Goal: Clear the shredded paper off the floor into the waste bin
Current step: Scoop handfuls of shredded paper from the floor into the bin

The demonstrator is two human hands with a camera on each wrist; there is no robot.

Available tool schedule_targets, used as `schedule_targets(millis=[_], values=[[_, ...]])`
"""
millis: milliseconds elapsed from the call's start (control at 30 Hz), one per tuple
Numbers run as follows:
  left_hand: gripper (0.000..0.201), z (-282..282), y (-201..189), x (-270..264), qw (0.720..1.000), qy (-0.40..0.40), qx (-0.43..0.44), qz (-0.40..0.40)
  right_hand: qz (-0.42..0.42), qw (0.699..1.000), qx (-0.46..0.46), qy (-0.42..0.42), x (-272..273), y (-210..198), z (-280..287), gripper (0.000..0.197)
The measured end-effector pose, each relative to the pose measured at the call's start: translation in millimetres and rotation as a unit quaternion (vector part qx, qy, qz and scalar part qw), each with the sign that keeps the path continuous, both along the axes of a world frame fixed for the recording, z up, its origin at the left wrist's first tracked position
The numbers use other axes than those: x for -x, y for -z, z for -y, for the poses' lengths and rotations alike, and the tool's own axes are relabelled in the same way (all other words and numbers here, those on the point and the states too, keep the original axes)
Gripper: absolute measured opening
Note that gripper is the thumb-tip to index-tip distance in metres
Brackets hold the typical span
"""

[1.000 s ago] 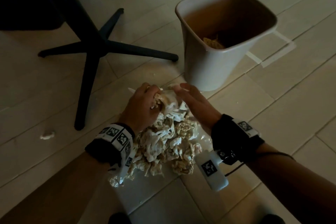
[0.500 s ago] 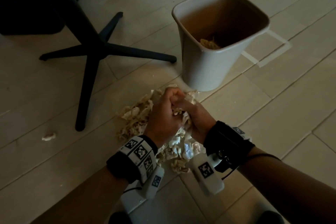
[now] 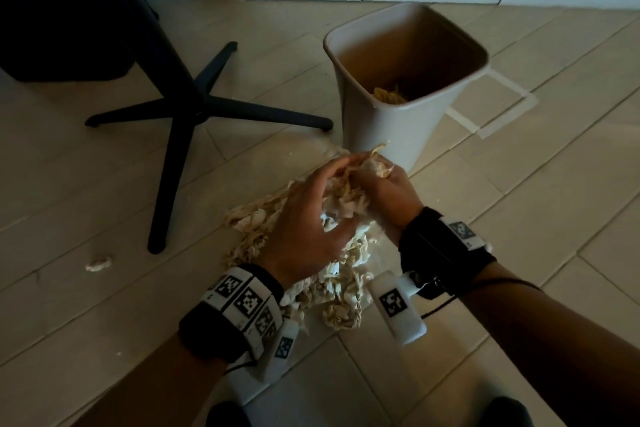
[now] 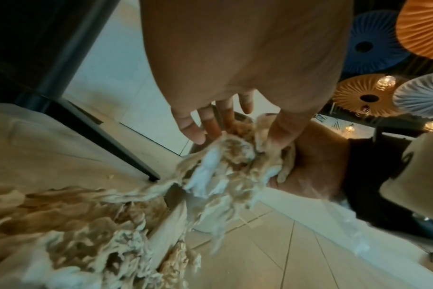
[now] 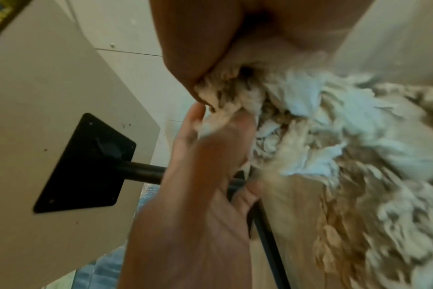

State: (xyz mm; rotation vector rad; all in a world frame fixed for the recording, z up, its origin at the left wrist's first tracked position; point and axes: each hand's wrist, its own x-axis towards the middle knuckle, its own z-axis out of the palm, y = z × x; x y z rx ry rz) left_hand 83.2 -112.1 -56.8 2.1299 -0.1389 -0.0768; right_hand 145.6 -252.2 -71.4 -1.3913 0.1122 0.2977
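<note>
A pale, crumpled pile of shredded paper (image 3: 341, 295) lies on the tiled floor just in front of the beige waste bin (image 3: 381, 135). My left hand (image 3: 308, 222) and right hand (image 3: 388, 194) face each other and squeeze a clump of that paper (image 3: 346, 199) between them, a little above the pile and near the bin's front wall. In the left wrist view my fingers (image 4: 205, 125) and thumb curl onto the clump (image 4: 225, 156). The right wrist view shows my right hand gripping strands (image 5: 225, 93). Some shreds (image 3: 388, 95) lie inside the bin.
A black star-shaped chair base (image 3: 187, 107) stands on the floor to the left, one leg ending close to the bin. A stray paper bit (image 3: 98, 263) lies far left. White tape lines (image 3: 498, 114) mark the tiles right of the bin. A wall runs behind.
Both hands drew together from the sides of the pile, closed on a clump and raised it slightly toward the bin. Loose shreds were left spread on the floor to the left.
</note>
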Motion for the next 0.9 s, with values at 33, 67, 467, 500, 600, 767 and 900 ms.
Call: schedule_targets(millis=[33,67,467,500,600,767,900], values=[[0.073,-4,2,2,1.000,-0.008,0.012,-0.001,0.018,1.000,0.022,0.000,-2,-8,4,0.013],[0.070,-8,3,3,1.000,-0.020,0.009,0.000,0.039,0.998,0.040,-0.001,-4,-17,8,0.013],[0.032,-58,53,15,0.993,-0.098,-0.055,-0.035,0.247,0.968,0.003,0.042,-73,-148,33,0.011],[0.031,-60,57,16,0.993,-0.099,-0.052,-0.039,0.234,0.971,0.017,0.053,-82,-156,35,0.012],[0.028,-64,65,18,0.992,-0.101,-0.061,-0.042,0.239,0.967,0.038,0.077,-110,-174,36,0.007],[0.027,-69,74,14,0.991,-0.098,-0.078,-0.043,0.296,0.946,0.101,0.082,-139,-171,35,0.015],[0.027,-73,81,10,0.991,-0.094,-0.091,-0.041,0.289,0.930,0.211,0.086,-148,-149,35,0.012]])
